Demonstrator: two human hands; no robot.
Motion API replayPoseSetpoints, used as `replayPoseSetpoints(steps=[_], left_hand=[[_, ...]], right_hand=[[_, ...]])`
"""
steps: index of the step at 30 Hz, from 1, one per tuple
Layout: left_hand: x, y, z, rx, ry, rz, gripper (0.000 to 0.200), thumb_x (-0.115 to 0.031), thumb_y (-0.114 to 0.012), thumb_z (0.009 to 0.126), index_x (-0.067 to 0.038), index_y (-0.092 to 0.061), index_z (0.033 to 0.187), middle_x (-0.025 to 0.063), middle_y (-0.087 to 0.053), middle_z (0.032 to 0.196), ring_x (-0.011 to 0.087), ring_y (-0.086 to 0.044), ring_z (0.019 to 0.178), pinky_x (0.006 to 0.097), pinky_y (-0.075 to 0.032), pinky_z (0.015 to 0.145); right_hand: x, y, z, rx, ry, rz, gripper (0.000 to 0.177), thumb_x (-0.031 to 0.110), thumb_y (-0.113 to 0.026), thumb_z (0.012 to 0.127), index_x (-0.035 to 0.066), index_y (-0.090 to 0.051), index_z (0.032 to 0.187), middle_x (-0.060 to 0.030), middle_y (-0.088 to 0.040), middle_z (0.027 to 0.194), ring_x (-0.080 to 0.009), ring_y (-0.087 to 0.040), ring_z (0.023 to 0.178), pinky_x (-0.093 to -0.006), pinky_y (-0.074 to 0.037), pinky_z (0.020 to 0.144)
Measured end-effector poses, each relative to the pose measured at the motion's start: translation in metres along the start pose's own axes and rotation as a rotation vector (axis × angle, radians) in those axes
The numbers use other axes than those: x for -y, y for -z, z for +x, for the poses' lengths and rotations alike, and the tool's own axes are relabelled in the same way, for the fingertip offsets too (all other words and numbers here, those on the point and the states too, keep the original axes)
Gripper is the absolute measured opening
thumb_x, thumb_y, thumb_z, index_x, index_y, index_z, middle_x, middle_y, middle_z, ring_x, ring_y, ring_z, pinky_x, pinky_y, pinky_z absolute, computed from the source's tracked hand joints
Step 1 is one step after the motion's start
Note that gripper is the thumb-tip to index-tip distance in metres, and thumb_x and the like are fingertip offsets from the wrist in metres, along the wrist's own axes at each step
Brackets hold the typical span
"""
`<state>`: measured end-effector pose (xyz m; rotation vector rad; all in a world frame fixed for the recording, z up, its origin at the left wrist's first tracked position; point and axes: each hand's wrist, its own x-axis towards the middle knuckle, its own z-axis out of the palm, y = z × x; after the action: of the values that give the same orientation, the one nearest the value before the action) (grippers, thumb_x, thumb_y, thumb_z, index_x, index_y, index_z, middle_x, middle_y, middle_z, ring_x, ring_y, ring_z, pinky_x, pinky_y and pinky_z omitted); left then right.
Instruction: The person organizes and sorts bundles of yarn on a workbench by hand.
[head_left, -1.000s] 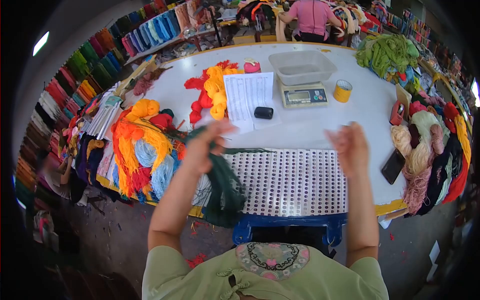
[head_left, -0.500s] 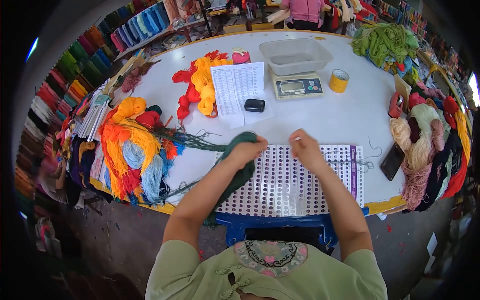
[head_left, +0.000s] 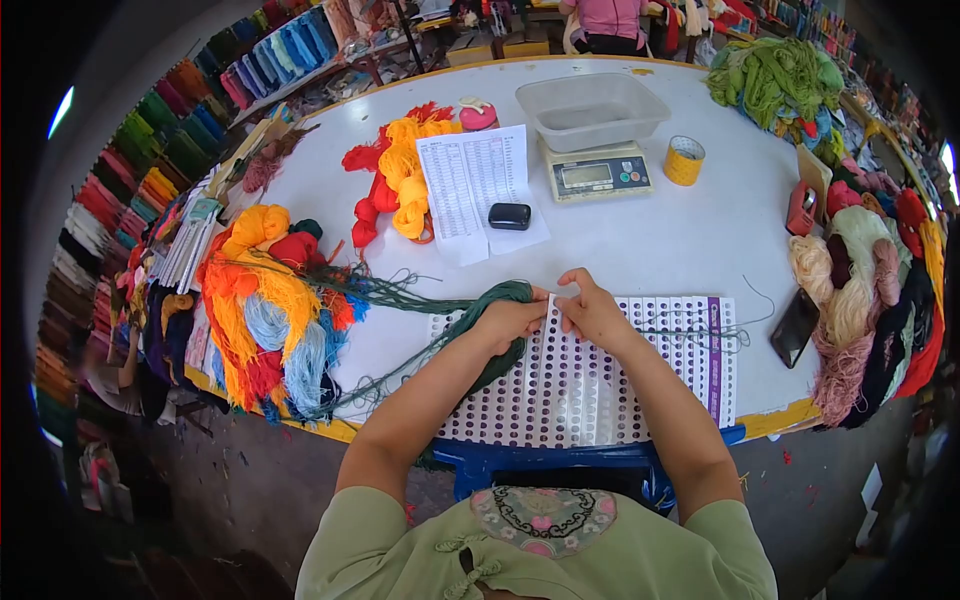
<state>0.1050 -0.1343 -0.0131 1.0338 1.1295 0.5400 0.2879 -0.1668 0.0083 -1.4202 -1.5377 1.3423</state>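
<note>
A dark green yarn skein (head_left: 478, 318) is looped over my left hand (head_left: 517, 322), which is closed with the yarn. Beside it, my right hand (head_left: 590, 311) has its fingers bent in a pinch at the top of a white strip; what lies between the fingertips is too small to tell. Both hands are over the back edge of white cards with rows of dark holes (head_left: 640, 400). Thin green strands (head_left: 690, 333) lie across the cards on the right. Long green strands also run left to a pile of orange, red and light blue yarn (head_left: 262, 300).
A scale (head_left: 600, 172) bears a clear plastic tray (head_left: 590, 125). Nearby are a printed sheet (head_left: 465, 180), a black case (head_left: 510, 216) and a tape roll (head_left: 684, 161). A phone (head_left: 794, 328) lies by yarn at right. A person in pink (head_left: 611, 18) sits behind the table.
My right hand has moved left and now meets my left hand above the cards. The skein on my left hand has shifted slightly, and the view has moved a little.
</note>
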Motion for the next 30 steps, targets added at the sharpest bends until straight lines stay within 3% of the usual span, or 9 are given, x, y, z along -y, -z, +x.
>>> replayPoseSetpoints(steps=[7,14,17,21,22,25,27,28,30], left_hand=[[0.008,0.002,-0.007,-0.144,-0.246,0.077,0.014,-0.015,-0.058,0.093,-0.005,-0.059,0.102,-0.0015,-0.053,0.073,0.0046,-0.041,0.054,0.0196,-0.032,0.048],[-0.02,0.004,-0.044,0.214,-0.029,-0.551,0.018,-0.012,-0.059,0.089,-0.002,-0.059,0.104,0.0066,-0.065,0.089,0.0069,-0.042,0.052,0.0189,-0.031,0.045],[-0.028,-0.004,-0.047,0.32,-0.073,-0.308,0.019,-0.012,-0.056,0.09,-0.001,-0.06,0.104,0.0077,-0.066,0.087,0.0074,-0.043,0.051,0.0191,-0.032,0.045],[-0.01,-0.022,-0.026,0.108,-0.116,0.345,0.02,-0.016,-0.053,0.092,-0.002,-0.061,0.104,0.0096,-0.067,0.084,0.01,-0.05,0.051,0.0228,-0.039,0.047],[-0.007,-0.018,-0.024,0.173,-0.208,0.422,0.018,-0.019,-0.053,0.093,-0.004,-0.062,0.099,0.0073,-0.067,0.084,0.0109,-0.054,0.055,0.026,-0.044,0.052],[0.008,0.0,-0.021,-0.142,-0.793,1.064,0.017,-0.021,-0.053,0.094,-0.007,-0.063,0.095,0.003,-0.067,0.083,0.0105,-0.056,0.06,0.028,-0.047,0.059],[0.003,0.019,-0.029,-0.244,-0.661,0.957,0.019,-0.027,-0.053,0.095,-0.01,-0.063,0.091,-0.0014,-0.065,0.079,0.0093,-0.058,0.066,0.0281,-0.048,0.065],[-0.009,0.031,-0.041,-0.164,-0.046,0.504,0.021,-0.03,-0.056,0.094,-0.011,-0.063,0.086,-0.001,-0.06,0.07,0.0095,-0.053,0.057,0.0261,-0.042,0.053],[-0.043,0.065,-0.072,-0.062,0.056,-0.188,0.021,-0.025,-0.059,0.09,-0.011,-0.056,0.075,-0.0006,-0.049,0.061,0.0062,-0.036,0.043,0.0214,-0.021,0.039]], right_hand=[[-0.02,0.011,0.013,0.175,-0.073,0.236,0.022,0.019,-0.056,0.095,0.002,-0.059,0.109,-0.0033,-0.062,0.069,-0.009,-0.054,0.054,-0.0234,-0.046,0.051],[-0.013,0.014,0.012,0.211,-0.107,0.281,0.026,0.019,-0.061,0.093,0.0,-0.059,0.111,-0.0029,-0.063,0.073,-0.0081,-0.056,0.059,-0.0223,-0.047,0.054],[-0.02,0.013,0.013,0.215,-0.033,0.271,0.029,0.017,-0.062,0.09,0.0,-0.058,0.114,-0.0022,-0.062,0.073,-0.0081,-0.057,0.059,-0.0209,-0.046,0.053],[-0.01,0.023,0.011,0.291,-0.054,0.294,0.03,0.016,-0.062,0.09,0.0,-0.057,0.114,-0.0035,-0.062,0.069,-0.0085,-0.056,0.055,-0.0211,-0.044,0.049],[-0.009,0.021,0.011,0.28,-0.065,0.287,0.029,0.017,-0.062,0.09,0.0,-0.057,0.113,-0.004,-0.062,0.068,-0.0086,-0.056,0.054,-0.0213,-0.044,0.048],[-0.014,0.014,0.018,0.232,-0.124,0.259,0.026,0.021,-0.061,0.092,0.001,-0.058,0.109,-0.0063,-0.064,0.071,-0.0098,-0.056,0.055,-0.022,-0.044,0.047],[-0.017,0.01,0.021,0.199,-0.165,0.234,0.024,0.023,-0.059,0.094,0.001,-0.058,0.105,-0.0075,-0.065,0.072,-0.0105,-0.057,0.055,-0.0226,-0.045,0.047],[-0.017,0.007,0.022,0.182,-0.181,0.22,0.023,0.023,-0.057,0.095,0.002,-0.057,0.103,-0.0078,-0.065,0.072,-0.0107,-0.057,0.055,-0.0228,-0.046,0.047],[-0.016,0.005,0.025,0.171,-0.213,0.216,0.021,0.023,-0.055,0.095,0.002,-0.057,0.101,-0.0085,-0.065,0.071,-0.0109,-0.057,0.054,-0.0233,-0.047,0.048]])
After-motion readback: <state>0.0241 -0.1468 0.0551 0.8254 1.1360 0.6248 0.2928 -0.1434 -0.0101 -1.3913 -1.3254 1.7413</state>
